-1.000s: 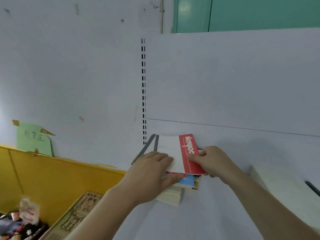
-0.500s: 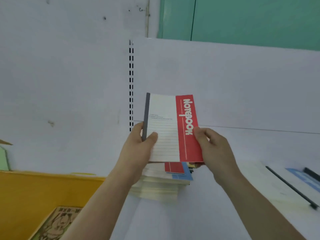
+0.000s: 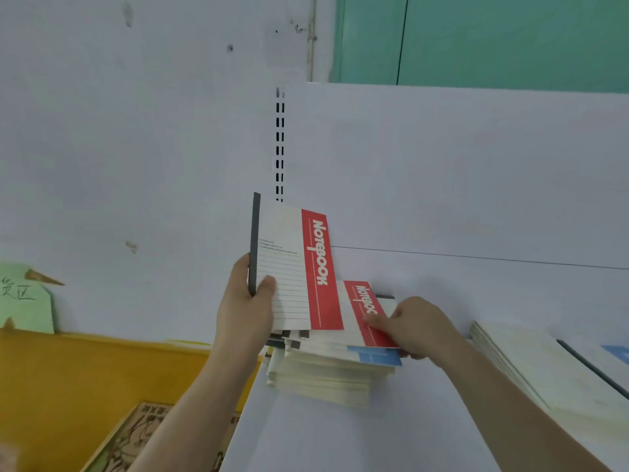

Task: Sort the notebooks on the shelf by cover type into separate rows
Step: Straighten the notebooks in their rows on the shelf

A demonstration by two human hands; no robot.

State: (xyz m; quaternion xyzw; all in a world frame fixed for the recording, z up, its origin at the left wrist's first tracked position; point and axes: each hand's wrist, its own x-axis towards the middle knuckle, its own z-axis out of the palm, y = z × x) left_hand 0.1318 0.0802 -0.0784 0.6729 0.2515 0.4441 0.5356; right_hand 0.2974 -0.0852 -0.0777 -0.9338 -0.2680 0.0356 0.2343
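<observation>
The left hand (image 3: 245, 310) is gripping an upright red-and-white notebook (image 3: 294, 267) above the stack of notebooks (image 3: 326, 369) sitting near the shelf's (image 3: 391, 430) left edge. The right hand (image 3: 417, 327) is pinching the stack's top red notebook (image 3: 366, 313). Another pile (image 3: 544, 366) is lying toward the right edge.

The raised notebook (image 3: 292, 267) has a smooth card cover with a slight sheen, white and red print, and a dark matt spine strip. Below it, the stack of notebooks (image 3: 326, 373) shows rough cream paper edges, topped by another red and white card cover (image 3: 369, 315). The shelf (image 3: 391, 437) under the stack looks like smooth painted metal, matt white. Left of the stack, a yellow panel (image 3: 85, 366) is matt and a green paper note (image 3: 23, 301) is taped to the scuffed wall.
</observation>
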